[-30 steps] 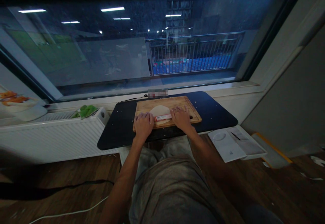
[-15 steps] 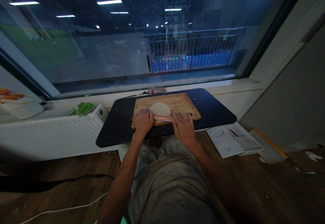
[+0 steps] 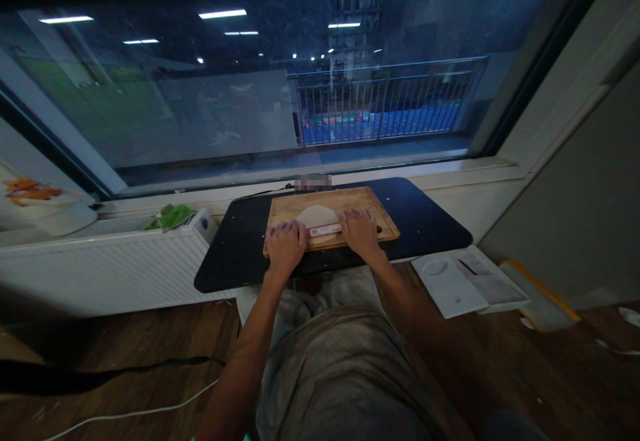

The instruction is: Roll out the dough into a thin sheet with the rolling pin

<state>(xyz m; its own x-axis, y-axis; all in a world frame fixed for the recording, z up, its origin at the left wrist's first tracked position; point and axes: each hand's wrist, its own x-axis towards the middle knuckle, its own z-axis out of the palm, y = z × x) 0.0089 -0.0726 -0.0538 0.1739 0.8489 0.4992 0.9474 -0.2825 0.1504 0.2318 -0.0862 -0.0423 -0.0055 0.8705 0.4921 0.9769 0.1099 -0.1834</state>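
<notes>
A round sheet of pale dough [image 3: 317, 214] lies flat on the wooden cutting board [image 3: 350, 201]. Across its near part rests a rolling pin [image 3: 324, 230] with a red-and-white label facing up. My left hand [image 3: 287, 246] is closed over the pin's left end, at the board's near left side. The right end is under my right hand [image 3: 360, 231], whose fingers curl over it slightly farther forward. Both palms hide the pin's ends, and the pin covers part of the dough.
The board sits on a small black table [image 3: 425, 227] below a large window [image 3: 240, 107]. To the left is a white radiator [image 3: 125, 267] with a green cloth-like item [image 3: 175, 216] and a white pot [image 3: 60, 217]. A white box [image 3: 455, 284] is at right. A cable [image 3: 135, 414] crosses the floor.
The rolling pin has turned, so its printed label now shows on top. My right hand has shifted forward on the board. The whole view has moved slightly.
</notes>
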